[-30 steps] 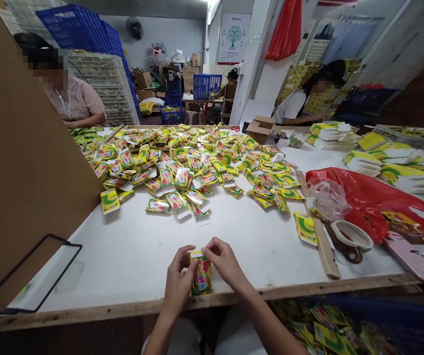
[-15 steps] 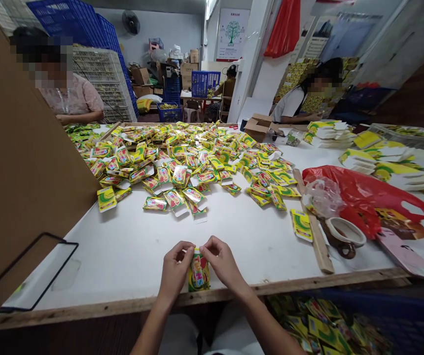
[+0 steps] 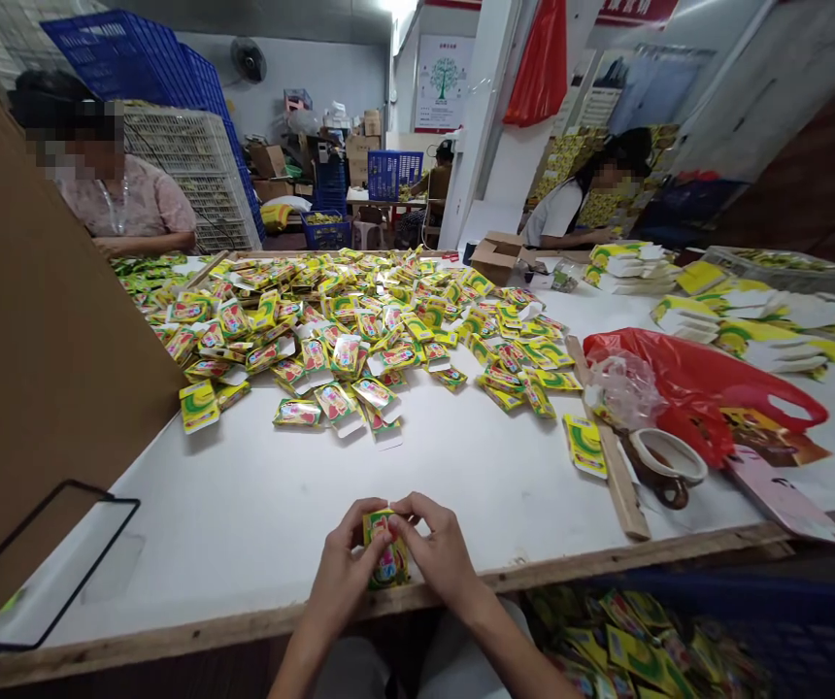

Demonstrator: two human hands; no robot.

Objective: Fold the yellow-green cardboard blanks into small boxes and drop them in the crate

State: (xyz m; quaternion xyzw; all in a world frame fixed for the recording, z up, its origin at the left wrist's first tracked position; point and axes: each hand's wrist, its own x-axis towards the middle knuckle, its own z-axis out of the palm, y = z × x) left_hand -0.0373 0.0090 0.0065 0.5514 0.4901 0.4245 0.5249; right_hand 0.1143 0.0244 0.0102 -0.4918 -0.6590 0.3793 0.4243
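Note:
A small yellow-green packet [image 3: 386, 555] with a red picture stands on end at the near edge of the white table [image 3: 257, 505]. My left hand [image 3: 341, 573] pinches its top left corner. My right hand [image 3: 436, 549] pinches its top right, fingertips meeting over the top flap. Both hands are closed on it. A large heap of like packets [image 3: 359, 325] is spread across the middle of the table, well beyond my hands.
A brown cardboard wall [image 3: 39, 320] stands at left with a black wire frame [image 3: 46, 563] at its foot. At right lie a wooden strip [image 3: 607, 447], a tape roll [image 3: 669, 456] and a red plastic bag [image 3: 709, 383]. Below right, a blue crate [image 3: 651, 641] holds packets. Other people sit at the far side.
My hands have drawn closer together and slightly toward me, fingertips now meeting over the packet's top. The camera view has shifted a little.

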